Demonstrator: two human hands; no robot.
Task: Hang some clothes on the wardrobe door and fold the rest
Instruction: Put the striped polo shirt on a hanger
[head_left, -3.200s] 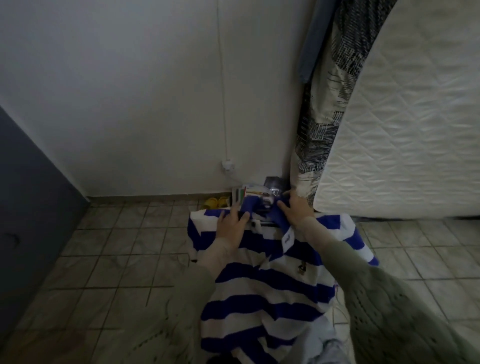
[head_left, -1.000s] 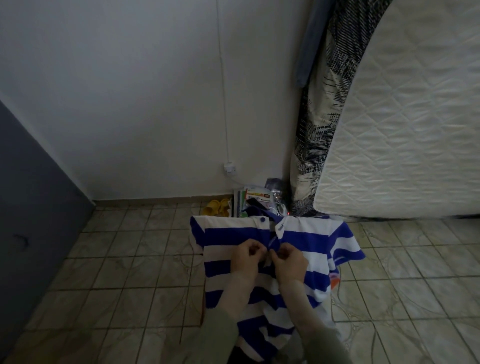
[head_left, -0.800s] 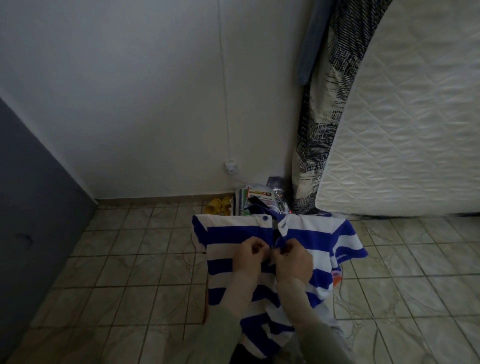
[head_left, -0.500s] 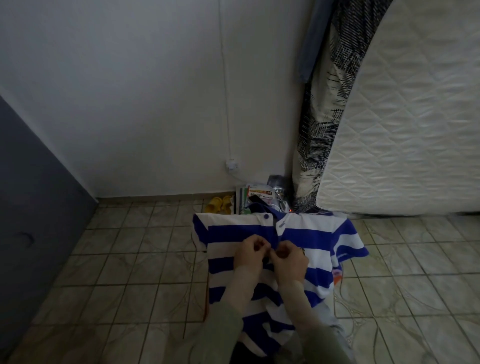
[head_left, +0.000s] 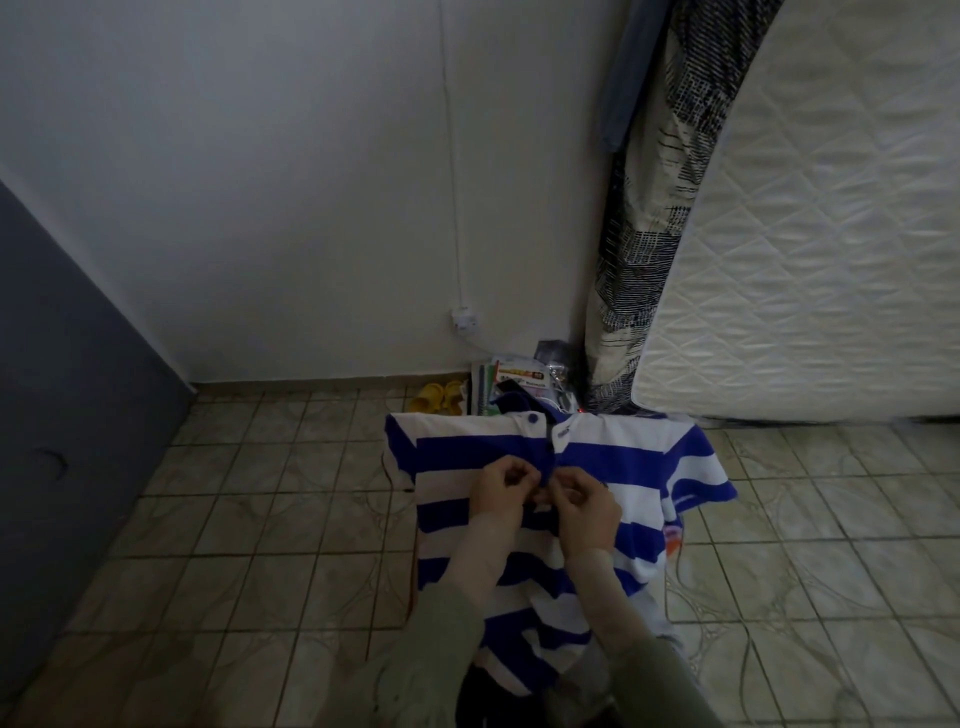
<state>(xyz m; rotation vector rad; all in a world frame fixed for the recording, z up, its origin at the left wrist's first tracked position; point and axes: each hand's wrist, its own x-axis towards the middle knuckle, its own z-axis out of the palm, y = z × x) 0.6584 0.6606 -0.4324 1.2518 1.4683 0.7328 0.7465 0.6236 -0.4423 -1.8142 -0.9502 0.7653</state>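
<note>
Both hands moving down from collar since earlier; left hand (head_left: 503, 486) and right hand (head_left: 584, 501) pinching shirt (head_left: 613, 467) placket, buttoning. Top button (head_left: 533, 417) done; hanging, folding remaining.

- A polo shirt (head_left: 613, 470) at lower centre carries broad blue and white stripes, with a blue button at the collar.
- Olive-green sleeves (head_left: 441, 654) enter from the bottom edge.
- Yellow sandals (head_left: 436, 397) sit at centre.
- A white diamond-quilted mattress (head_left: 831, 234) fills the right.
- Beige patterned tiles (head_left: 260, 519) cover the floor.
</note>
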